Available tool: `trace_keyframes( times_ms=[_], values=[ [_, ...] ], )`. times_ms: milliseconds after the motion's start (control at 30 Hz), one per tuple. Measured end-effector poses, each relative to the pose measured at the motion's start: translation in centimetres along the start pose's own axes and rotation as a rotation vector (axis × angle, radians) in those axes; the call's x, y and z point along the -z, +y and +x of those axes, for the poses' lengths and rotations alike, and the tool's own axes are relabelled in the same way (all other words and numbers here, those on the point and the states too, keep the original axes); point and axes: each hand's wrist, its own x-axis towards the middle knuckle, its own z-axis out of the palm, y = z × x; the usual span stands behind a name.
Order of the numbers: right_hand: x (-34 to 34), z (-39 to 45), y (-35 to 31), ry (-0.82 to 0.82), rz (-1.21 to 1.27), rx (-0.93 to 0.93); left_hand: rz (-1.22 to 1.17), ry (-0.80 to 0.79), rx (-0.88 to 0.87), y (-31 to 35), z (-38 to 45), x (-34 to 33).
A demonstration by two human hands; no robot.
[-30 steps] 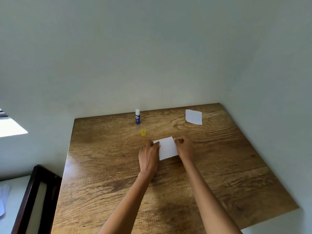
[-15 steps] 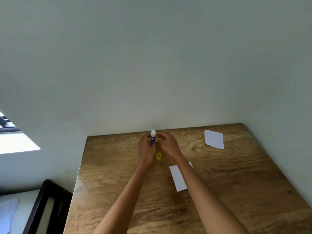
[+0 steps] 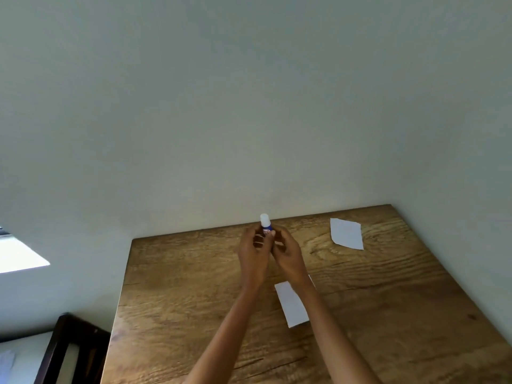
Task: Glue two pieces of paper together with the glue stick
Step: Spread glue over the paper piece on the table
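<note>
The glue stick [image 3: 265, 224], blue with a white top, stands upright near the table's far edge, pinched between both hands. My left hand [image 3: 253, 245] grips its body from the left. My right hand [image 3: 288, 252] has its thumb and fingertips on the stick from the right. A white paper piece [image 3: 292, 303] lies flat below the hands, partly covered by my right forearm. A second white piece [image 3: 346, 234] lies at the far right of the wooden table [image 3: 180, 286]. The small yellow cap is hidden from view.
A pale wall rises right behind the table's far edge and along its right side. A dark wooden chair back [image 3: 72, 353] stands by the table's left front. A bright window patch [image 3: 19, 256] shows at the left.
Both hands left the near paper and moved up to the glue stick, closing on it. The yellow cap, seen between the hands half a second ago, is now out of sight. The camera tilted upward.
</note>
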Motion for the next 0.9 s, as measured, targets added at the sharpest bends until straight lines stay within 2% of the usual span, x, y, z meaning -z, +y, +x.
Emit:
trace_keyframes(
  times_ms=[133, 267, 333, 467, 567, 700, 900],
  values=[
    [1.6, -3.5, 0.0, 0.107, 0.309, 0.024, -0.036, -0.057, -0.085, 0.3, -3.3, -1.5],
    [3.4, -6.0, 0.7, 0.259, 0.598, -0.039, -0.015, -0.128, -0.080, -0.6, -6.8, -1.7],
    [4.0, -6.9, 1.2, 0.327, 0.726, -0.101, 0.079, -0.158, -0.069, -1.5, -8.5, -1.2],
    [4.8, -8.1, 1.8, 0.431, 0.782, -0.164, 0.413, -0.213, -0.135, -3.1, -10.7, 0.7],
    [4.9, -8.2, 1.9, 0.462, 0.734, -0.166, 0.653, -0.224, -0.248, -3.6, -11.2, 2.4],
    [4.8, -7.9, 2.9, 0.480, 0.536, -0.148, 0.883, -0.312, -0.290, -4.3, -10.7, 3.6],
    [3.1, -7.6, 4.6, 0.471, 0.088, -0.052, 1.025, -0.333, -0.336, -5.2, -10.8, 3.9]
  ],
)
